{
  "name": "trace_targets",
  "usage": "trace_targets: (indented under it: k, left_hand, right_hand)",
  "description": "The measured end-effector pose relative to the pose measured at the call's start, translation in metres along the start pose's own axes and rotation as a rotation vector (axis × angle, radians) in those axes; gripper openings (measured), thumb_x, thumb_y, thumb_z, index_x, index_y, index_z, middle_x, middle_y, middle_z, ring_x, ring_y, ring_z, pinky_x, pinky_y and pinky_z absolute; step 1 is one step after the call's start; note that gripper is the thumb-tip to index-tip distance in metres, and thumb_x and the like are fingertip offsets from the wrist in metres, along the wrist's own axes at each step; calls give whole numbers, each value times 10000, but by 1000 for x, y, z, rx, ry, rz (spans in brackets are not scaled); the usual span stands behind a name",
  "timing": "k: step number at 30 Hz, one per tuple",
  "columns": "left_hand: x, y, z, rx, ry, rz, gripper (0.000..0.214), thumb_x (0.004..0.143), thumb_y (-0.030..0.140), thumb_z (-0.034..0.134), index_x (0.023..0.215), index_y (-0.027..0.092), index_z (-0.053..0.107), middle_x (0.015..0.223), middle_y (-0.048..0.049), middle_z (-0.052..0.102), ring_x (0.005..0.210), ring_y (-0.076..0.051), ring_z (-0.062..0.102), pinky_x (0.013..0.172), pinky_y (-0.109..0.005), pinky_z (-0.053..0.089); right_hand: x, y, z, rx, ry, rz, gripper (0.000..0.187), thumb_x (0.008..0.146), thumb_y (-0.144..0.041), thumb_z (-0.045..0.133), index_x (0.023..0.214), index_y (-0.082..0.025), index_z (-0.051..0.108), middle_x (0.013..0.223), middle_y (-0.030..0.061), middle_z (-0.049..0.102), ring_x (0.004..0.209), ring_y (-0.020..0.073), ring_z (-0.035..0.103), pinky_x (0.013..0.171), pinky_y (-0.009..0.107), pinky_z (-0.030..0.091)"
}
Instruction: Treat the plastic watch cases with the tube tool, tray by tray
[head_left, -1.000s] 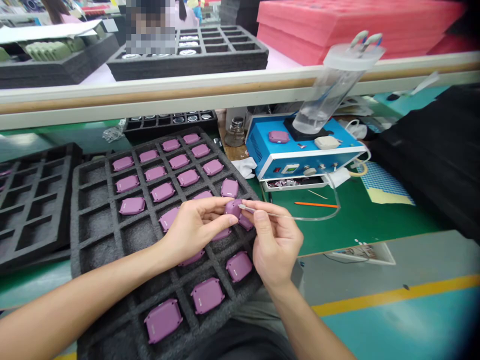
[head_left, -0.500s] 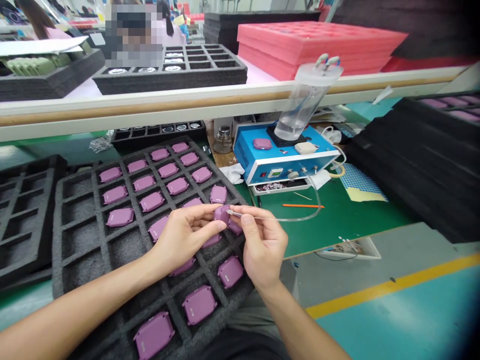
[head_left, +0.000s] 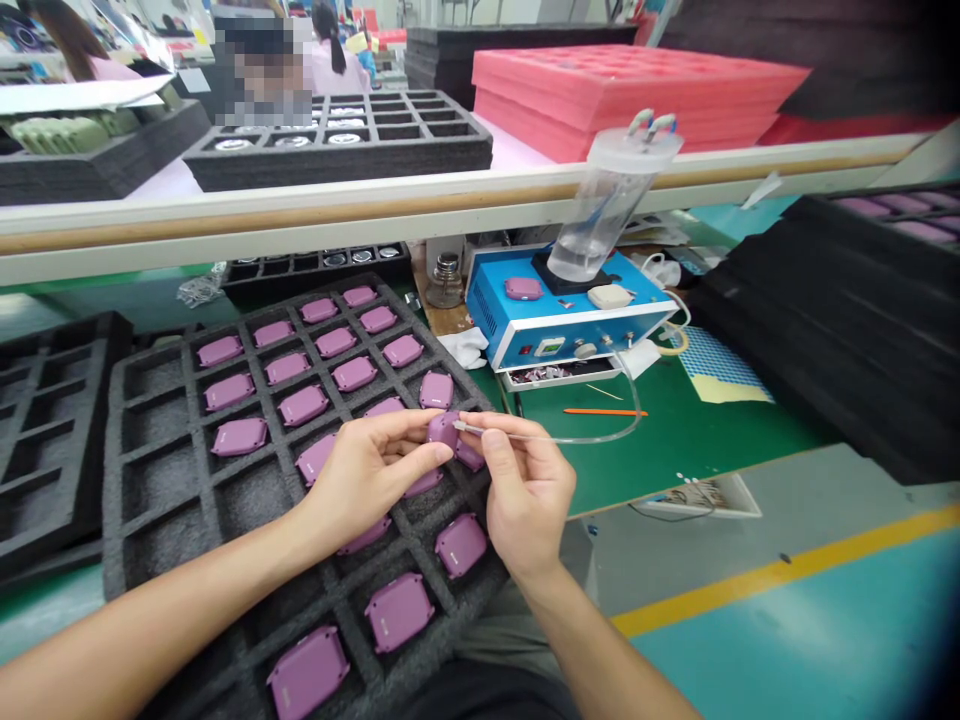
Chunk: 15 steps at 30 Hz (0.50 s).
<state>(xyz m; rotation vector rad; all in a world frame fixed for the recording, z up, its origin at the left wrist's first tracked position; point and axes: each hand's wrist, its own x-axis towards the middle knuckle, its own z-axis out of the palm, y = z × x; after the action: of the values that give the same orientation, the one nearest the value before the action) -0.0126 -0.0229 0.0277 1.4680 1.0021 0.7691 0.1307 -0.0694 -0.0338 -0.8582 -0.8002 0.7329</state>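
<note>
My left hand [head_left: 356,470] pinches a purple watch case [head_left: 441,428] between thumb and fingers, tilted on its side above the foam tray. My right hand [head_left: 531,490] is closed around a thin clear tube [head_left: 600,438] with a pale nozzle [head_left: 469,428] at its end. The nozzle's tip meets the case's edge, or lies very close to it; I cannot tell which. Below both hands is a black foam tray [head_left: 210,500] with several more purple cases [head_left: 400,610] in its compartments. My left hand and forearm hide some of them.
The tube leads to a blue control box [head_left: 577,325] carrying a clear cylinder [head_left: 600,210]. An orange stick [head_left: 604,412] lies on the green mat [head_left: 592,470]. Black trays [head_left: 795,330] are stacked right; another tray [head_left: 52,440] stands left. A shelf edge [head_left: 300,225] crosses behind, with people beyond.
Both hands, the watch case and the nozzle look almost unmoved. The view has shifted very slightly.
</note>
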Motion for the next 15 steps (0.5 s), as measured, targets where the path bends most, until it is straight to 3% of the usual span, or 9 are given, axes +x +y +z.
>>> trace_targets:
  k: [15]
  left_hand:
    - [0, 0, 0, 6, -6, 10, 479, 796, 349, 821, 1204, 103, 772, 1039, -98, 826, 946, -281, 792, 866, -390, 650]
  right_hand:
    - [0, 0, 0, -14, 5, 7, 100, 972, -280, 696, 1022, -228, 765, 1043, 48, 801, 952, 187, 784, 874, 323, 674]
